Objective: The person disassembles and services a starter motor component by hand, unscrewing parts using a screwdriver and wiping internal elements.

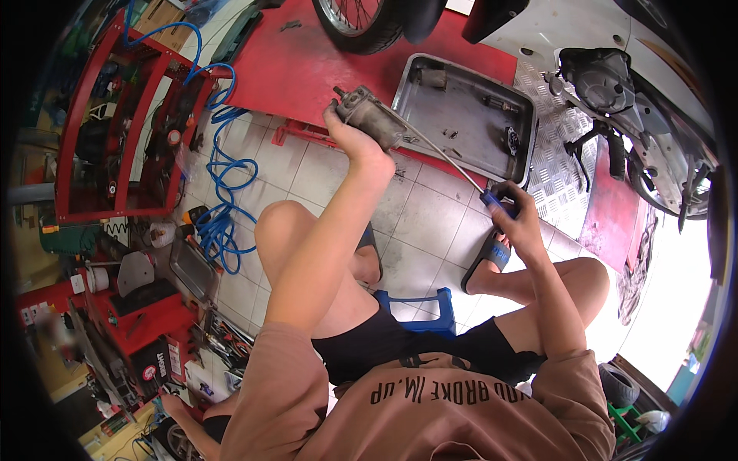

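Observation:
My left hand [352,138] is closed round a grimy grey starter motor [373,117], a metal cylinder with a short stub at its far left end. It is raised in front of the red platform's edge. In my right hand [518,218] is a screwdriver [453,160] with a dark blue handle and a long thin shaft. The shaft points up and left to the motor; whether its tip touches cannot be made out. Beyond, a grey metal tray [530,142] holds a cylindrical part [432,77], a smaller metal part [498,103] and several small pieces.
The tray rests on a red platform [269,61] beside a wheel [357,23]. A motorcycle engine [600,84] stands at right. A blue hose [227,223] coils left, near a red cart [115,131] and red toolbox [146,307]. Another person's arm [188,422] shows lower left.

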{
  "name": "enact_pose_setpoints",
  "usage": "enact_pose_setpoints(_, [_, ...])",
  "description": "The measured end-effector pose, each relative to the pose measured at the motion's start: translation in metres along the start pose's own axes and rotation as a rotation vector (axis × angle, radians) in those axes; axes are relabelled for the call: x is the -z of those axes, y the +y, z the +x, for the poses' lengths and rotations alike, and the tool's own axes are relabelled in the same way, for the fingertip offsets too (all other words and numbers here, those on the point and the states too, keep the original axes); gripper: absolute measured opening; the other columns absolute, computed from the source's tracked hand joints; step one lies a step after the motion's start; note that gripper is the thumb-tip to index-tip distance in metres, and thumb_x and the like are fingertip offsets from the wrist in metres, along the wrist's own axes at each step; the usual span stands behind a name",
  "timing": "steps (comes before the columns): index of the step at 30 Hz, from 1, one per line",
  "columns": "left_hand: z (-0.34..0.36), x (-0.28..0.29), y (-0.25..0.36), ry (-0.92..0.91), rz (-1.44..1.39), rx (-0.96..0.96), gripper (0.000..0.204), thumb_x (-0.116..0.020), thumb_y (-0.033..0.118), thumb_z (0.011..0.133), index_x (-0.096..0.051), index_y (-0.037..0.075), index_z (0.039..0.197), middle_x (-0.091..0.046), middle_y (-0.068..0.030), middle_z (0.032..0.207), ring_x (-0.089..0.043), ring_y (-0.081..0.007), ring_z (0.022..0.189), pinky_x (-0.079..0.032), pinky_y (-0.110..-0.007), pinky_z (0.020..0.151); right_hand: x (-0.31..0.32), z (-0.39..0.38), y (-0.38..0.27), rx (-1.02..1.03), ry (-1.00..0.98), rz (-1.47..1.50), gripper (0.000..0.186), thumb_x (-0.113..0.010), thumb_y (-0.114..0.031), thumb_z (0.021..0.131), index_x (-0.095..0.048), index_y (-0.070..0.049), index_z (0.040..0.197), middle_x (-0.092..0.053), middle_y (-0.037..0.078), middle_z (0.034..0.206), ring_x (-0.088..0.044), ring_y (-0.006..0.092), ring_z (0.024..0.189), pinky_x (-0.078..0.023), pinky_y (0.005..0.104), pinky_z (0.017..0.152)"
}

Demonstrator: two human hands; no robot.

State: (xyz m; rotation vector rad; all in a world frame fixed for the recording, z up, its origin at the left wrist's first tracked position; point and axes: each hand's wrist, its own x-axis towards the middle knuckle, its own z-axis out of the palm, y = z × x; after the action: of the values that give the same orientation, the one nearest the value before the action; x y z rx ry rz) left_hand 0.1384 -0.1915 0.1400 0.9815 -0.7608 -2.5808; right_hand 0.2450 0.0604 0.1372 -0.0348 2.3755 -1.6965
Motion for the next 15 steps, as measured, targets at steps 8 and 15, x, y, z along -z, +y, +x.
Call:
enact_pose_setpoints(8, [0.003,0.007,0.001,-0.178,-0.145,-0.061,0.041,-0.034,0.047,0.095,-0.057,0.015,0.086,-0.058,0.0013,0.075,-0.055,-0.0132,0.067,-0.046,-0.030,0.065,0.000,0.000,0.043,-0.139,0.240,-0.151,0.040,-0.061,-0.030,0.092,-0.059,0.004,0.112,-0.063,0.012,0.098,-0.059,0.0133,0.086,-0.048,0.0273,0.072])
enact_pose_setpoints(15, [0.025,0.002,-0.036,-0.072,-0.026,-0.077,0.049,-0.043,0.046,0.094,-0.060,0.002,0.108,-0.060,-0.0100,0.101,-0.054,-0.0189,0.095,-0.041,-0.031,0.088,0.026,0.004,0.061,0.000,0.162,0.010,0.032,-0.054,-0.030,0.096,-0.060,0.000,0.091,-0.050,-0.001,0.069,-0.041,0.0064,0.055,-0.032,0.0232,0.050])
